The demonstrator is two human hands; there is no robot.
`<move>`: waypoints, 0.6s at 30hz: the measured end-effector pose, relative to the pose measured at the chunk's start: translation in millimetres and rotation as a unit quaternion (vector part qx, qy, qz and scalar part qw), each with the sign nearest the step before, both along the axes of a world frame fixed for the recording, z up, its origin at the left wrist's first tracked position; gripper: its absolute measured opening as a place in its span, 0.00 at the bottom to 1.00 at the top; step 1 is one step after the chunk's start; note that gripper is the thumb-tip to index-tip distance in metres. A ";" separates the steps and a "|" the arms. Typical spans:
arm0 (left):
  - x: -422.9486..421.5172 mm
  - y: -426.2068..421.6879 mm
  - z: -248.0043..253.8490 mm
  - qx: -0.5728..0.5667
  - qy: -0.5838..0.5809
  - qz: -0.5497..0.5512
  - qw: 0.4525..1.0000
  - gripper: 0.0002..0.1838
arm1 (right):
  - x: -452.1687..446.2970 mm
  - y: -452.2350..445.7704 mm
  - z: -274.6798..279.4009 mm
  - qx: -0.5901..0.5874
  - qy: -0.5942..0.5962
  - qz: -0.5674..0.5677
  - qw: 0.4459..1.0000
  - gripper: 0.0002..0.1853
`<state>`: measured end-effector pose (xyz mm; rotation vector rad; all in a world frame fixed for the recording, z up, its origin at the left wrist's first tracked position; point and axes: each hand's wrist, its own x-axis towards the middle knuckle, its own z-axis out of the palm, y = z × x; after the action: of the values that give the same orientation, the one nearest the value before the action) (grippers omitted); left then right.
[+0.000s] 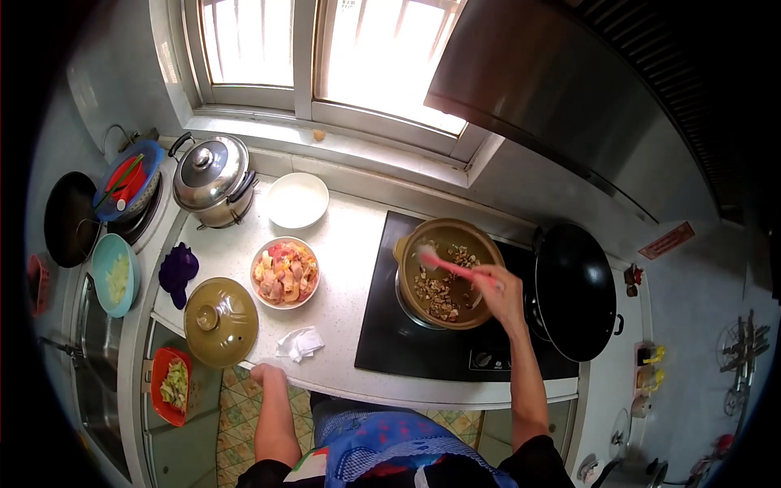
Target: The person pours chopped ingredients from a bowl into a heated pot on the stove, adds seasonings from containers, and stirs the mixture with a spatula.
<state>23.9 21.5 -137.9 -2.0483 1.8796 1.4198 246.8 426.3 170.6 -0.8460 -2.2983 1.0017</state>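
Observation:
My right hand is closed round the pink handle of a spoon, whose pale head is inside a brown clay pot. Small browned pieces lie in the pot, which sits on the black stove. At the counter's front edge is my left hand, near the brown lid; its fingers are mostly hidden. A white bowl of raw meat pieces stands behind, with a crumpled white cloth in front of it.
A black wok stands right of the pot. Farther left are a steel pot, an empty white bowl, a purple cloth, a light green bowl, an orange basket and the sink. A range hood overhangs the stove.

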 end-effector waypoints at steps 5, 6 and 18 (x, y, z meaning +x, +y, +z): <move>1.5 2.0 1.6 0.016 0.005 0.001 1.000 0.20 | 27.8 43.8 -21.0 -0.054 0.062 -0.163 0.983 0.07; 1.2 2.5 1.0 0.023 0.008 0.007 1.000 0.20 | 41.8 43.1 -21.2 -0.045 0.061 -0.172 0.982 0.07; -13.6 -23.0 -43.2 0.132 0.000 0.051 0.990 0.17 | 63.0 -31.1 -15.7 -0.022 0.025 -0.078 0.996 0.06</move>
<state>10.3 -1.5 -181.1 -2.0384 1.5085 1.5920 309.9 395.3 154.9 -0.9911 -2.1385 0.9952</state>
